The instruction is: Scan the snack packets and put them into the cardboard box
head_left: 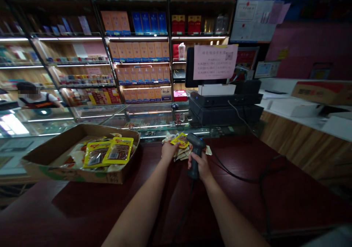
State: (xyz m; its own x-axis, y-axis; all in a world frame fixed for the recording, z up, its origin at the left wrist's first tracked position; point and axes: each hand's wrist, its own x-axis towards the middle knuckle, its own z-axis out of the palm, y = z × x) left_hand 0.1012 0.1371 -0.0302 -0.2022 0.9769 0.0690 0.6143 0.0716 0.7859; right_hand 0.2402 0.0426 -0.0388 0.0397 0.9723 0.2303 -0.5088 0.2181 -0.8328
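Gripped upright in my right hand is a dark barcode scanner, its fingers closed round the handle and its head beside a pile of snack packets. My left hand is closed on the edge of a yellow snack packet on top of that pile, just left of the scanner head. The scanner partly hides the pile. To the left stands an open cardboard box holding more packets, with two yellow-edged snack packets lying uppermost near its right end.
A cash register screen with a pink notice stands at the back of the dark red counter. Black cable runs across the counter's right side. Glass display cases and lit shelves lie behind. Another person is at the far left.
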